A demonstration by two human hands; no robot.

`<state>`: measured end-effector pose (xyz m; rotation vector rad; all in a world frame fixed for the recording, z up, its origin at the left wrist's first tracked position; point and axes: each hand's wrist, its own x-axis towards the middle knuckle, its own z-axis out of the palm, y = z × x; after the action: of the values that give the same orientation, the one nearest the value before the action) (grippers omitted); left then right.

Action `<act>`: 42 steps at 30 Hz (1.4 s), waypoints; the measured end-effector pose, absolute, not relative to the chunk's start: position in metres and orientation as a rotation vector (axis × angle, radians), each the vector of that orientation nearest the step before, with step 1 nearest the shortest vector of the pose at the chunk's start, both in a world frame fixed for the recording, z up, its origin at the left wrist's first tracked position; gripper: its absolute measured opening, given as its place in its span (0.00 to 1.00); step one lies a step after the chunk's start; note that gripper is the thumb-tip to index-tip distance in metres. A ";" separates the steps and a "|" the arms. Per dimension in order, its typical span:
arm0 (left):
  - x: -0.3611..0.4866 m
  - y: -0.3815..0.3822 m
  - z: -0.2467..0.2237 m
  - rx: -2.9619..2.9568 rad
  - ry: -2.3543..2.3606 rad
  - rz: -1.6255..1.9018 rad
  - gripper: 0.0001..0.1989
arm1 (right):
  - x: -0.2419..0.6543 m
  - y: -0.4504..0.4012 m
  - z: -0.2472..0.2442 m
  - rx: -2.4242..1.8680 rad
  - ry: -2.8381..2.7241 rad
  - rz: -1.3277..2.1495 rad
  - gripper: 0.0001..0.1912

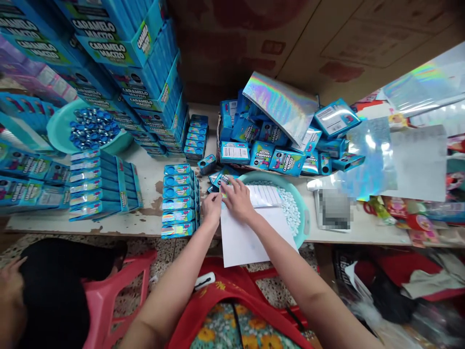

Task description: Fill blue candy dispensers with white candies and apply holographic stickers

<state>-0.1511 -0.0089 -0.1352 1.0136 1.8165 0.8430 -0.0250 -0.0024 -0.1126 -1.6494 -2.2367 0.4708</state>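
A white-backed sticker sheet (257, 237), with a shiny printed strip (265, 195) along its far side, lies over a turquoise basin (302, 213) of small pale candies (291, 208). My left hand (211, 207) is closed in a pinch at the sheet's far left corner; its fingertips are partly hidden. Spread fingers of my right hand (238, 199) rest on the sheet beside it. Just beyond them are loose blue candy boxes (223, 177). To the left of my left hand stands a row of blue boxes (177, 201).
An open carton of jumbled blue boxes (263, 155) has a holographic sheet stack (281, 106) on top. Tall box stacks (145, 72) rise at the left, near a basin of blue-wrapped pieces (58, 128). A tablet-like object (333, 211) lies right. Another person (54, 291) sits left.
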 end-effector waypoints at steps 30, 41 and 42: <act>-0.221 -0.049 0.002 1.240 1.250 0.751 0.11 | -0.074 -0.065 0.021 -1.602 -1.466 0.795 0.10; -0.343 -0.046 0.009 1.061 1.227 0.829 0.17 | -0.169 -0.043 0.024 -1.444 -1.377 1.131 0.11; -0.345 -0.047 0.009 1.062 1.220 0.856 0.19 | -0.167 -0.042 0.024 -1.440 -1.327 1.166 0.12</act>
<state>-0.3448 -0.0474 0.0085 1.0624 1.2199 0.8556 -0.1674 -0.0425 0.0239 -1.4402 -1.3267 1.1658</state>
